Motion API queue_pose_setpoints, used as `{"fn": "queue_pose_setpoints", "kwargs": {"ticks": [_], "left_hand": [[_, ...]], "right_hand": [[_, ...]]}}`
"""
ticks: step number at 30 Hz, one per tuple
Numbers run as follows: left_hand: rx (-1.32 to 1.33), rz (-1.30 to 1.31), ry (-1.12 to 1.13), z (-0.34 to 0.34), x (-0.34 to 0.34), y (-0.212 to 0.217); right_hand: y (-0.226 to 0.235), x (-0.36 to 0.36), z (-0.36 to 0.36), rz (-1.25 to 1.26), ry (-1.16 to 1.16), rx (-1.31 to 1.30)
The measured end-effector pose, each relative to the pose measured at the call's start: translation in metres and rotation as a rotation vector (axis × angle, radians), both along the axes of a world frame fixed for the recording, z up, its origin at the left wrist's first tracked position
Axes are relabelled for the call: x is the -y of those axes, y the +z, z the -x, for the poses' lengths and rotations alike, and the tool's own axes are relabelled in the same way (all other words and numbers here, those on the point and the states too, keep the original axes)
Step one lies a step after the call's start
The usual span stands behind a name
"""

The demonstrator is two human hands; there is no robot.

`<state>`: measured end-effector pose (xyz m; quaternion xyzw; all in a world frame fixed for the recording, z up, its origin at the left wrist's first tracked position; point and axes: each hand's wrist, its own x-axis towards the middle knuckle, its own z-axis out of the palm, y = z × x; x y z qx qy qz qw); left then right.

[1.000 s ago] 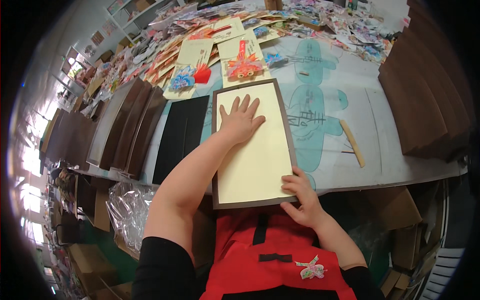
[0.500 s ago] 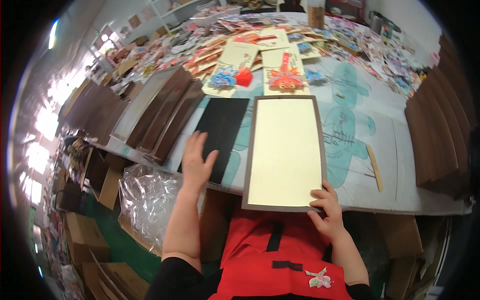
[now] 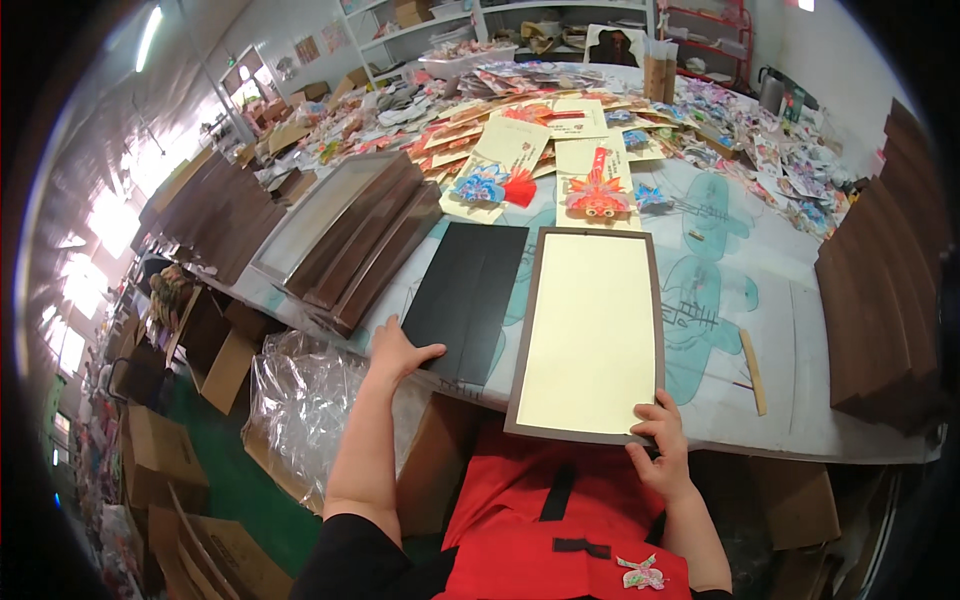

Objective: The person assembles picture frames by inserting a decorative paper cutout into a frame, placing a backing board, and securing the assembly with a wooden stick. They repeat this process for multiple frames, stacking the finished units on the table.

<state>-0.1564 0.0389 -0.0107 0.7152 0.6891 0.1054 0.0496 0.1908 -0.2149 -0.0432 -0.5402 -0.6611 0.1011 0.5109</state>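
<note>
In front of me lies a shallow brown picture frame (image 3: 656, 330) with a pale cream backing (image 3: 590, 330) inside it. My right hand (image 3: 663, 440) grips its near right corner, fingers over the rim and thumb at the near edge. To the left of the frame, a flat black panel (image 3: 467, 290) rests on the table. My left hand (image 3: 396, 352) is at the panel's near left edge, thumb stretched out over the panel and fingers apart along its side. Beyond the frame are cream cards with a red-orange fish-like ornament (image 3: 598, 198) and a blue one with a red tassel (image 3: 482, 186).
Stacked brown frames (image 3: 340, 240) stand at left, and a tall stack of brown pieces (image 3: 880, 300) at right. A wooden stick (image 3: 753, 372) lies right of the frame. Colourful packets heap up behind. Clear plastic (image 3: 320, 400) fills a box below the table's left edge.
My left hand has come down from over the black panel to its near left edge. My right hand stays on the frame's corner. The whole view has tilted up slightly.
</note>
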Motion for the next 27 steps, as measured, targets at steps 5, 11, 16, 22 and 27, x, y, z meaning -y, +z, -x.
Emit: {"fn": "queue_pose_setpoints", "kwargs": {"ticks": [5, 11, 16, 22, 27], "left_hand": [[1.083, 0.337, -0.065, 0.032, -0.003, -0.002], [1.429, 0.056, -0.201, 0.034, 0.037, 0.040], [1.558, 0.231, -0.249, -0.014, 0.064, 0.053], [1.454, 0.523, -0.303, -0.067, 0.069, 0.011], [1.408, 0.537, -0.314, -0.106, 0.079, 0.016]], "right_hand": [[-0.002, -0.002, 0.000, -0.005, 0.010, -0.012], [-0.003, 0.001, -0.001, -0.004, 0.008, 0.003], [0.000, 0.001, -0.001, -0.023, -0.005, 0.012], [-0.003, 0.000, 0.000, -0.020, -0.003, -0.001], [-0.010, 0.003, 0.002, 0.005, -0.044, -0.070]]}}
